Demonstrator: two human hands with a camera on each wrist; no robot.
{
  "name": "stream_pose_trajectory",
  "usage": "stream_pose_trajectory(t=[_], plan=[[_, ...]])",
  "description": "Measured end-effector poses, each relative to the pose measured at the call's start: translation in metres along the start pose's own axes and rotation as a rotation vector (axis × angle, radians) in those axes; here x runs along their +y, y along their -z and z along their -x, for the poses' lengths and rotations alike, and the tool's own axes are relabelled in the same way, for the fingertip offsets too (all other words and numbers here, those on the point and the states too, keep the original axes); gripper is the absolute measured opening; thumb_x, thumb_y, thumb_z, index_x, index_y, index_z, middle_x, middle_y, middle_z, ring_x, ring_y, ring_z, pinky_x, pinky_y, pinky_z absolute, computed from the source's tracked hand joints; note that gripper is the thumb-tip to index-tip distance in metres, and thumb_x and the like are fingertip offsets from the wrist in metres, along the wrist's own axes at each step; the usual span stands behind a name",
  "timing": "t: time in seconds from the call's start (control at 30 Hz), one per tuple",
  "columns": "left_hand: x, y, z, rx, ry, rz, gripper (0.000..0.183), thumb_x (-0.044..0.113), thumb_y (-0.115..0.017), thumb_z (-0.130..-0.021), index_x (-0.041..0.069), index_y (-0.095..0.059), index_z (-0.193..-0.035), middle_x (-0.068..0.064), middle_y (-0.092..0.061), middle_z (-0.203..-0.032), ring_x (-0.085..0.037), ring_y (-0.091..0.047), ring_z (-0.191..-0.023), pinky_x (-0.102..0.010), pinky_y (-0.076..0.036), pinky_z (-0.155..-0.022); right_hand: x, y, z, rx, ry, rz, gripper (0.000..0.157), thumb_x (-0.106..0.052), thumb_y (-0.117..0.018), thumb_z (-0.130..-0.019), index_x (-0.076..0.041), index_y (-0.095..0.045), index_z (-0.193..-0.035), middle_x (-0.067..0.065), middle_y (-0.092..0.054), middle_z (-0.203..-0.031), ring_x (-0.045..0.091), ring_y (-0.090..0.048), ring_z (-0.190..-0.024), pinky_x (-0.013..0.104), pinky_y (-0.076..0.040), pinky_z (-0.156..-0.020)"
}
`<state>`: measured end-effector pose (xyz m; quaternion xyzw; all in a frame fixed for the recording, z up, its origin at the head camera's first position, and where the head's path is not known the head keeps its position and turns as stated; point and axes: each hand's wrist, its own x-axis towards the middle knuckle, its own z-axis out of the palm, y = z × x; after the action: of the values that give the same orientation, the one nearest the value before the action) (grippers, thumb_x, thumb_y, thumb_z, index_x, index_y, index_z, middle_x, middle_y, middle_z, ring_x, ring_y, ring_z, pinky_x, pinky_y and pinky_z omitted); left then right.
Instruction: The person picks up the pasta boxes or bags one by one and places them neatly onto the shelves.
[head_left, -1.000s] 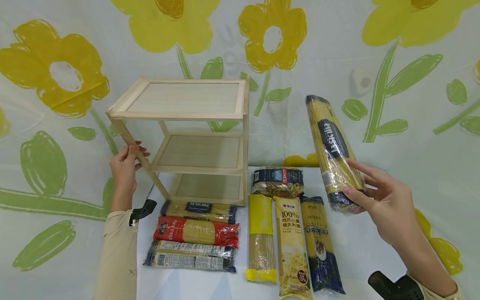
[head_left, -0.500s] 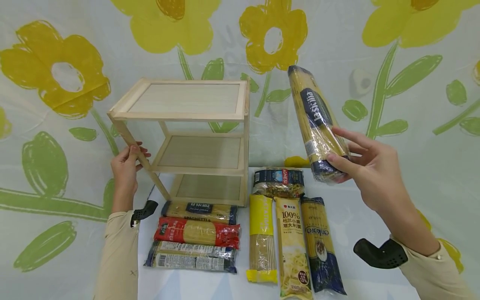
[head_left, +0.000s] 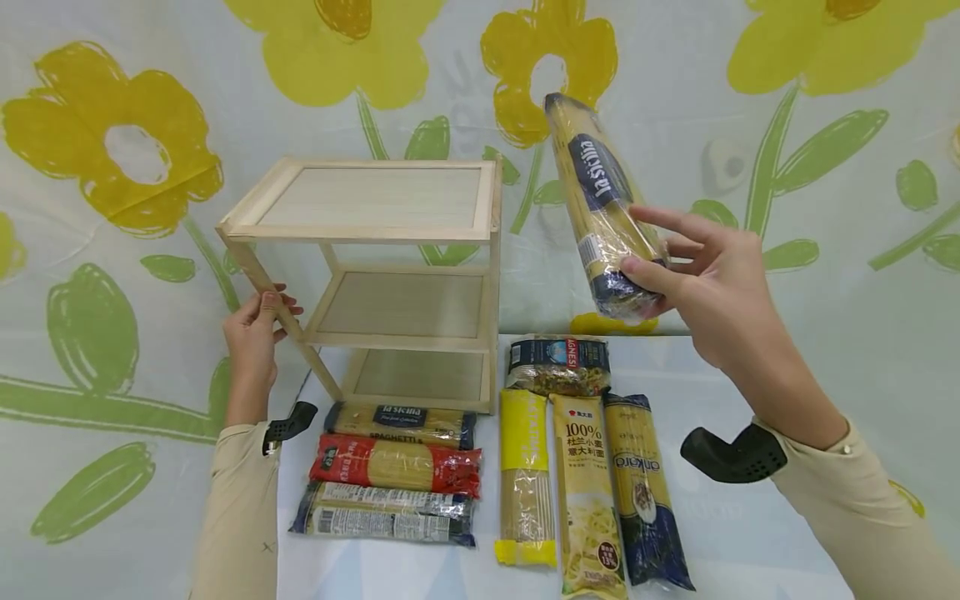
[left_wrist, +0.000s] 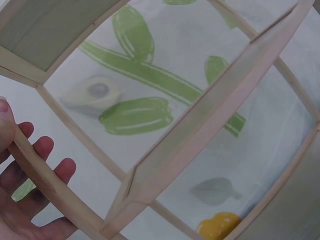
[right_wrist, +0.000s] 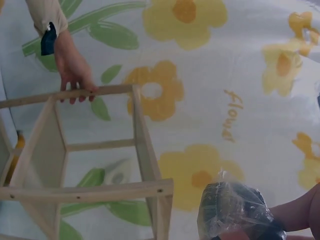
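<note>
My left hand (head_left: 252, 333) grips the front left post of a three-tier wooden shelf (head_left: 360, 231); in the left wrist view the fingers (left_wrist: 44, 148) wrap round that post. Up in the air to the right of the shelf, my right hand (head_left: 712, 279) holds a la Sicilia spaghetti pack (head_left: 600, 196) near its lower end, thumb on the near side. The pack tilts with its top to the left. In the right wrist view only the crinkled dark end of the spaghetti pack (right_wrist: 232, 212) shows. Shelf and pack are apart.
Before the shelf lie another la Sicilia pack (head_left: 405, 423), a red pasta pack (head_left: 397, 464) and a dark-ended pack (head_left: 386, 512). To their right are a yellow pack (head_left: 525, 475), a cream pack (head_left: 588, 492), an ankara pack (head_left: 645, 492) and an Agnesi pack (head_left: 559, 364).
My right hand has carried the spaghetti pack up and to the left, closer to the shelf's top right corner. The left hand keeps its grip on the post.
</note>
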<state>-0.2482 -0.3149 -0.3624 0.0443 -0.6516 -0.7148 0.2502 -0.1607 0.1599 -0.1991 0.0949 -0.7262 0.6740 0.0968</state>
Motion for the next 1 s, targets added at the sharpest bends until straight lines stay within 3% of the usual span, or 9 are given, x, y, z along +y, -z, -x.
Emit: stream_pose_trajectory(t=[0.43, 0.67, 0.8, 0.9, 1.0], plan=[[0.000, 0.000, 0.001, 0.000, 0.003, 0.028, 0.038, 0.035, -0.061, -0.089, 0.001, -0.068, -0.103, -0.008, -0.066, -0.086, -0.018, -0.067, -0.078, -0.025, -0.053, -0.065, -0.023, -0.035, -0.031, -0.061, 0.019, 0.051, 0.040, -0.003, -0.073, -0.081, -0.007, -0.065, -0.120, 0.021, -0.055, -0.109, 0.021, -0.061, -0.067, 0.031, -0.051, -0.045], [0.003, 0.002, -0.002, -0.004, -0.006, 0.071, 0.037, 0.033, -0.061, -0.088, 0.000, -0.067, -0.104, -0.010, -0.065, -0.086, -0.018, -0.067, -0.078, -0.025, -0.054, -0.065, -0.030, -0.061, -0.055, -0.097, 0.027, 0.105, 0.040, -0.005, -0.072, -0.083, -0.006, -0.064, -0.122, 0.020, -0.065, -0.092, 0.026, -0.064, -0.072, 0.029, -0.052, -0.047], [0.003, 0.002, -0.002, -0.010, 0.004, 0.049, 0.038, 0.034, -0.060, -0.089, 0.000, -0.067, -0.104, -0.011, -0.066, -0.089, -0.017, -0.067, -0.079, -0.024, -0.053, -0.065, -0.029, -0.075, -0.066, -0.124, 0.068, 0.135, 0.037, -0.005, -0.072, -0.083, -0.003, -0.064, -0.119, 0.021, -0.065, -0.093, 0.027, -0.064, -0.071, 0.029, -0.051, -0.047], [0.002, 0.002, -0.002, -0.009, 0.013, 0.039, 0.038, 0.035, -0.060, -0.089, 0.001, -0.067, -0.103, -0.010, -0.066, -0.089, -0.017, -0.067, -0.079, -0.024, -0.053, -0.065, -0.027, -0.086, -0.073, -0.133, 0.089, 0.198, 0.032, -0.008, -0.072, -0.083, -0.002, -0.067, -0.114, 0.017, -0.064, -0.096, 0.025, -0.062, -0.068, 0.028, -0.051, -0.047], [0.002, 0.001, -0.002, -0.007, 0.009, 0.045, 0.038, 0.034, -0.060, -0.089, 0.001, -0.067, -0.104, -0.010, -0.065, -0.088, -0.018, -0.067, -0.080, -0.024, -0.053, -0.066, -0.026, -0.098, -0.080, -0.133, 0.134, 0.349, 0.027, -0.014, -0.072, -0.084, -0.004, -0.069, -0.109, 0.013, -0.067, -0.091, 0.026, -0.058, -0.057, 0.028, -0.050, -0.048]])
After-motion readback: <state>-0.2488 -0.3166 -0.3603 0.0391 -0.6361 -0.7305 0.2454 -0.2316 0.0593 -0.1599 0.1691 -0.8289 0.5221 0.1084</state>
